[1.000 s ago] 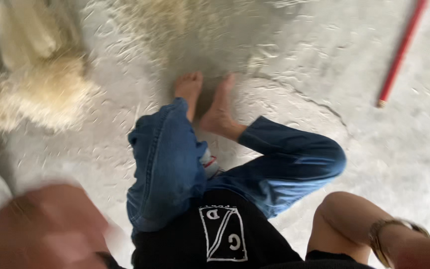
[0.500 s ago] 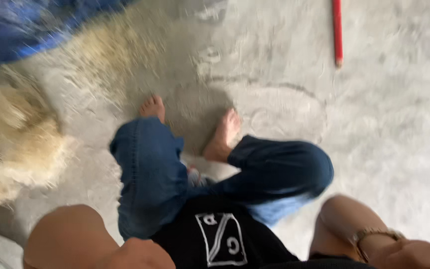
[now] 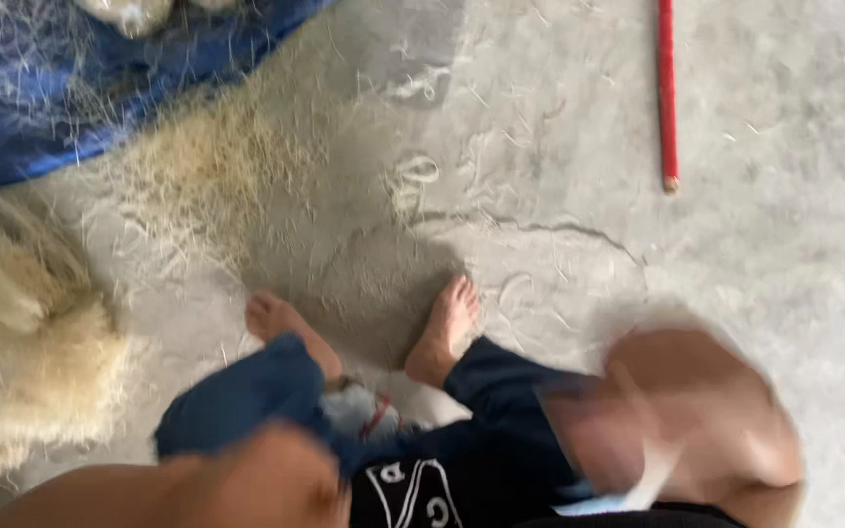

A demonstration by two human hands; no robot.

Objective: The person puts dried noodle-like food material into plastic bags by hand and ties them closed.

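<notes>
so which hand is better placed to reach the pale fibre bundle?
Probably left. The left hand, blurred at the bottom edge, is on the same side as the pale fibre bundle on the concrete floor. The right hand, also blurred, is across the bare feet from it.

Daylight, soft and even, no glare. Source direction unclear. Soft dark shadow on the concrete floor just beyond the bare feet. Heavy motion blur near: right hand and left hand are smears, edges lost, grip unreadable. Pale fibre pile at left is soft. Far red stick is fairly sharp. No obvious edge distortion.
</notes>
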